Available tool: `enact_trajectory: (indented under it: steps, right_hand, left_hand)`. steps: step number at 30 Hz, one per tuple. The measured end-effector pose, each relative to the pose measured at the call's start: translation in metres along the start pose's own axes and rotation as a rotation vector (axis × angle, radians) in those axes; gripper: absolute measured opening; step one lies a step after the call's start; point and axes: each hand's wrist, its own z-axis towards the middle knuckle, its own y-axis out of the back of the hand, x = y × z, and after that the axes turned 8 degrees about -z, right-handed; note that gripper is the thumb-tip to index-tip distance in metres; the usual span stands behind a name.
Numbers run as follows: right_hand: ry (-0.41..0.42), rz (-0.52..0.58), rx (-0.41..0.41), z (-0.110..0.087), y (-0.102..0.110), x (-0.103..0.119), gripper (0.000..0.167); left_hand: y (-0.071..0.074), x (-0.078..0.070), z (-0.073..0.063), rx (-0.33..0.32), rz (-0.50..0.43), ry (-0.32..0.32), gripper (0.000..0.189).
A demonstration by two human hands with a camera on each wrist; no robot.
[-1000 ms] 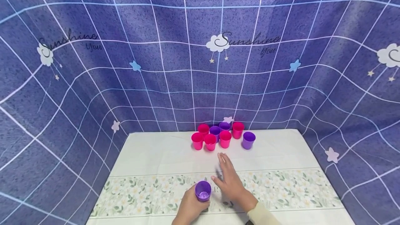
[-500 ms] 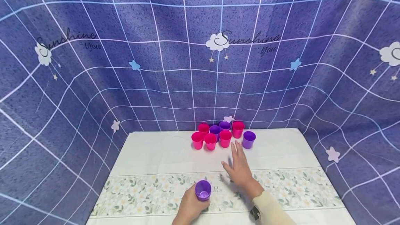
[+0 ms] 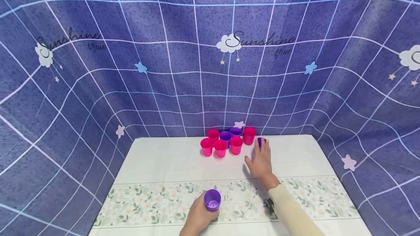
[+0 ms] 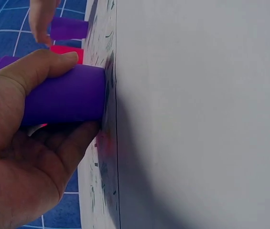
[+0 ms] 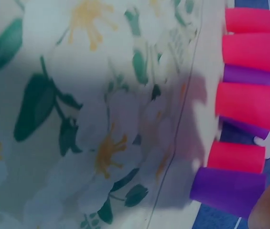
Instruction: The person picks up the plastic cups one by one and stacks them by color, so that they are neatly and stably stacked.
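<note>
My left hand [image 3: 201,209] grips a purple cup [image 3: 212,199] that stands upright on the floral band near the table's front edge. The left wrist view shows thumb and fingers [image 4: 39,67] wrapped round this purple cup [image 4: 68,95]. My right hand [image 3: 260,156] is stretched far forward with straight fingers over a second purple cup [image 3: 260,140], which is mostly hidden behind them. In the right wrist view that cup [image 5: 228,191] stands beside a fingertip [image 5: 268,217], with no grip showing.
Several pink and purple cups [image 3: 226,140] stand bunched at the table's far edge, just left of my right hand. A white cloth with a floral band [image 3: 157,199] covers the table. A blue grid-patterned backdrop [image 3: 164,83] rises behind and at both sides.
My right hand has moved forward and to the right, from the middle of the table to the lone purple cup. The left hand and its cup have stayed put.
</note>
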Motion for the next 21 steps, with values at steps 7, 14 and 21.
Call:
enact_trajectory:
  steps: [7, 14, 21]
  right_hand:
    - [-0.027, -0.044, 0.005, 0.012, -0.003, -0.005, 0.085]
    - [-0.040, -0.090, 0.050, 0.030, -0.003, -0.019, 0.075]
    - [-0.039, -0.071, 0.067, 0.033, -0.005, -0.028, 0.063]
  left_hand:
    - [0.004, -0.002, -0.001, 0.035, -0.026, 0.042, 0.076]
    - [0.005, -0.001, -0.002, 0.055, -0.041, 0.027, 0.078]
    - [0.006, -0.003, -0.002, 0.048, -0.028, 0.027, 0.079]
